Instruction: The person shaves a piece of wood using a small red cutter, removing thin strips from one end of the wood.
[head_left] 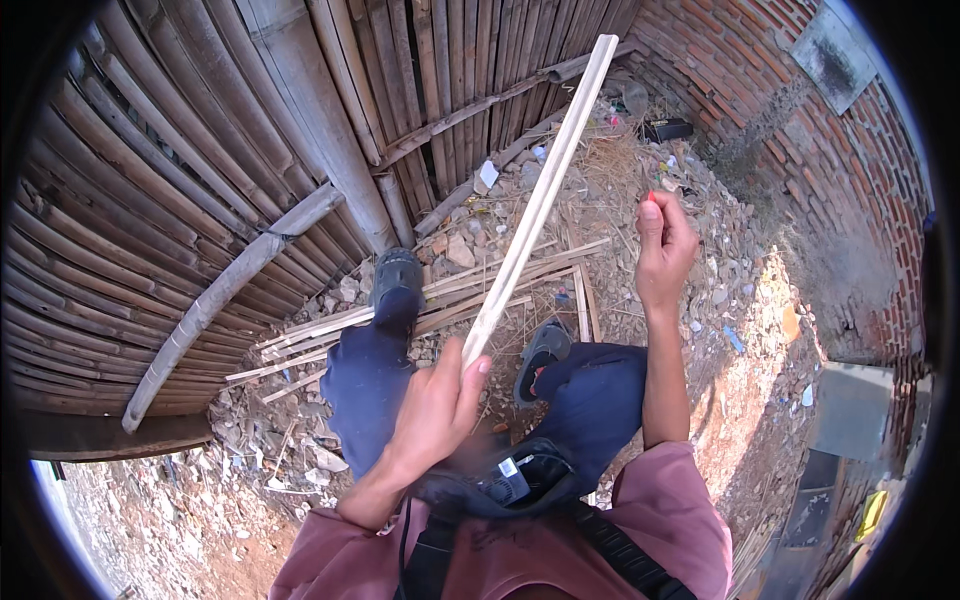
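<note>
While I follow the head view, my left hand (430, 412) grips the nearer end of 1 pale wooden strip (549, 192), which slants away above the rubble-strewn ground (712, 300) toward its far corner, where the bamboo wall (150, 190) meets the brick wall (720, 70). My right hand (666, 245), well apart from the strip, is closed, pinching 1 small red object (653, 197) that is mostly hidden. More wooden strips (450, 293) lie on the ground toward its bamboo-wall edge, near the 2 dark shoes (398, 272).
</note>
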